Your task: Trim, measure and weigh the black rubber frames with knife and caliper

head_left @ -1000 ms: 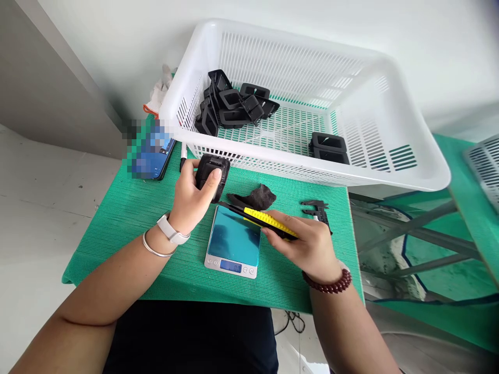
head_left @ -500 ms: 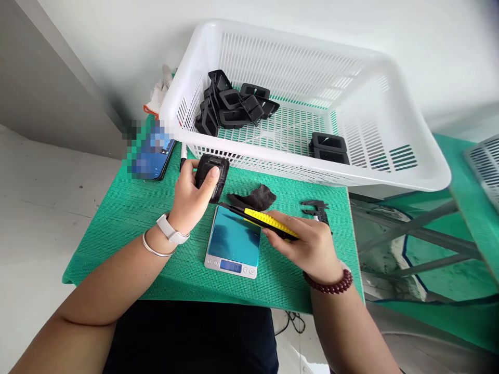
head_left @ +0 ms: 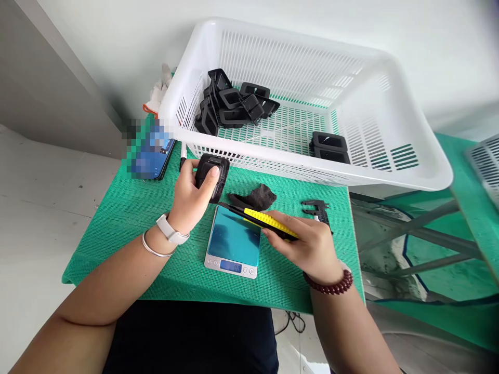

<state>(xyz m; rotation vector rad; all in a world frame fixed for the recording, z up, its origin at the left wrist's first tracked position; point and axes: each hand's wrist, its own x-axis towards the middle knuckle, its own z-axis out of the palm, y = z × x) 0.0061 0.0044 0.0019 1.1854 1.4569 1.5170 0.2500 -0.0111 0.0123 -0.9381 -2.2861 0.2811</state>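
Observation:
My left hand (head_left: 193,197) grips a black plastic part (head_left: 205,166), with the thumb pressed on its face, just in front of the basket's near wall. In my right hand (head_left: 310,241) is a yellow and black utility knife (head_left: 268,220). Its dark front end points left toward the part, and a small gap seems to lie between them. Below the knife sits a digital scale (head_left: 234,241) with nothing resting on its plate. A crumpled black cloth-like piece (head_left: 260,197) lies just behind the knife.
A large white basket (head_left: 280,165) spans the table's back, holding a pile of black plastic frames (head_left: 234,115) at left and two more (head_left: 329,141) at right. A black caliper (head_left: 320,209) lies near the right edge. At left are a phone (head_left: 158,156) and a glove (head_left: 158,93).

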